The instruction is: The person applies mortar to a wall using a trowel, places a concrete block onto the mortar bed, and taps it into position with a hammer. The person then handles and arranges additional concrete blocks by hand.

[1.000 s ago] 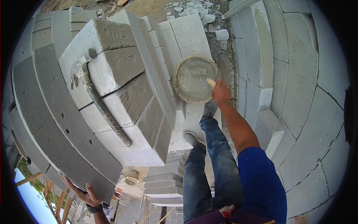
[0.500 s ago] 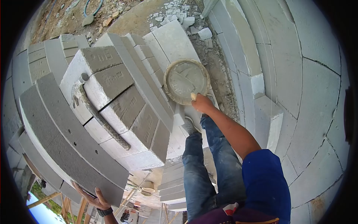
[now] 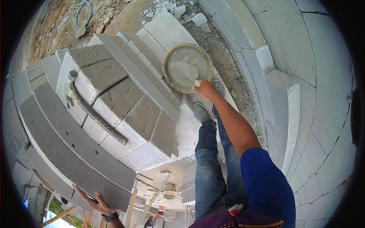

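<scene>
My right hand grips the pale handle of a trowel, whose blade lies in or just over the grey mortar inside a round bucket. Wet mortar coats the bucket's rim. At the lower left, my left hand rests against the end of a long grey block, its fingers stretched out and the thumb apart. A hammer with a textured handle lies across the nearby stacked light blocks, away from both hands.
A long block wall curves along the right. Broken block pieces lie at the top, near a blue hose on bare soil. My shoes stand on blocks beside the bucket. Poles and another bucket are below.
The trowel blade, sunk in the mortar before, now shows more fully above it. My view has shifted slightly, and my left hand stays against the block.
</scene>
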`<state>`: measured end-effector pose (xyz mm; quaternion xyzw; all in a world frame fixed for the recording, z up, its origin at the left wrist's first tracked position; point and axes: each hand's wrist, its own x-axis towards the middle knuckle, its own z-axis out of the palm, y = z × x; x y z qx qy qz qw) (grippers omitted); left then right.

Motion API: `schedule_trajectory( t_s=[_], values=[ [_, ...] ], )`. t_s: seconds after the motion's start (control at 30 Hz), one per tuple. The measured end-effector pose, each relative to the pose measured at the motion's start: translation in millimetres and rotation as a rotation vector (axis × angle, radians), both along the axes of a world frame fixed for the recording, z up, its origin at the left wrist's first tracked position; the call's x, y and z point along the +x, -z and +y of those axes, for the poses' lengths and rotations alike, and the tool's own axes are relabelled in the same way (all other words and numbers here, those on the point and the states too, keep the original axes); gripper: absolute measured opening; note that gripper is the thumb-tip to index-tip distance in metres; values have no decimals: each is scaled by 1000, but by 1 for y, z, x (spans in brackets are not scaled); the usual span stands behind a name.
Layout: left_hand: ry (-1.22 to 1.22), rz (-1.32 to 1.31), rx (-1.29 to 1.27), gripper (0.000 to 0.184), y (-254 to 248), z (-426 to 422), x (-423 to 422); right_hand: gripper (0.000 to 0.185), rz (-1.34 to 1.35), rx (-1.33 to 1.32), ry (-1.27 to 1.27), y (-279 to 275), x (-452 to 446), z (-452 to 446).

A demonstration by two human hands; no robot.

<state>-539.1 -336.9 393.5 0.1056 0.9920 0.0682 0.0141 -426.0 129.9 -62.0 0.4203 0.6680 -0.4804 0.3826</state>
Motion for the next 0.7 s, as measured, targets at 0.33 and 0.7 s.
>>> schedule_trajectory(
  t_s=[0.33,0.7],
  values=[
    [-30,175,-269,78,11,52,13,65,336,163,316,-101,187,19],
    [599,-151,-106,54,183,245,73,51,256,864,536,-126,227,70]
  ],
)
